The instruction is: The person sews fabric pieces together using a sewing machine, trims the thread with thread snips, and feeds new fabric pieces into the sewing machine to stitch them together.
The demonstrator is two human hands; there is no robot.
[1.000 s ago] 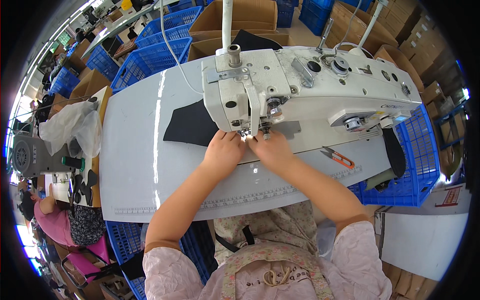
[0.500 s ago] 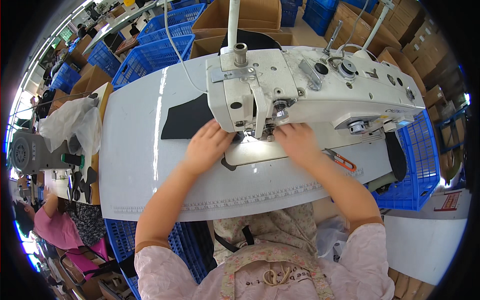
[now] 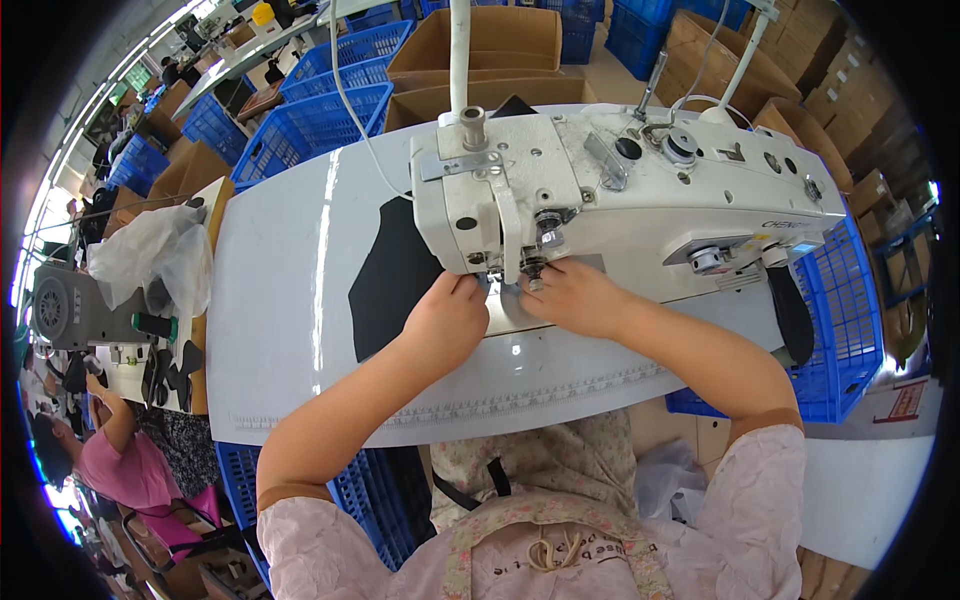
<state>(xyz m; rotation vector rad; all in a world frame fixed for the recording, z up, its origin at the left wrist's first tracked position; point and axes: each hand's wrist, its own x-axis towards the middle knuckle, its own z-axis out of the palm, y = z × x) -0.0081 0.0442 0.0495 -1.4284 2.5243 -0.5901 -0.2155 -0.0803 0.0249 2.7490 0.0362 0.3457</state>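
Black fabric [image 3: 392,280] lies flat just left of your left hand [image 3: 447,318], its edge running under the sewing machine [image 3: 600,205], hidden there. Your right hand [image 3: 572,297] sits beside it; both press fingertips down at the needle, gripping nothing I can see. Most of the piece looks unfed.

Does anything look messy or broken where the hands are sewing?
Nothing stands out. Both hands, left hand and right hand, rest at the needle of the white sewing machine, which sits upright. The black fabric piece lies flat on the grey table. Nothing spilled or torn shows.
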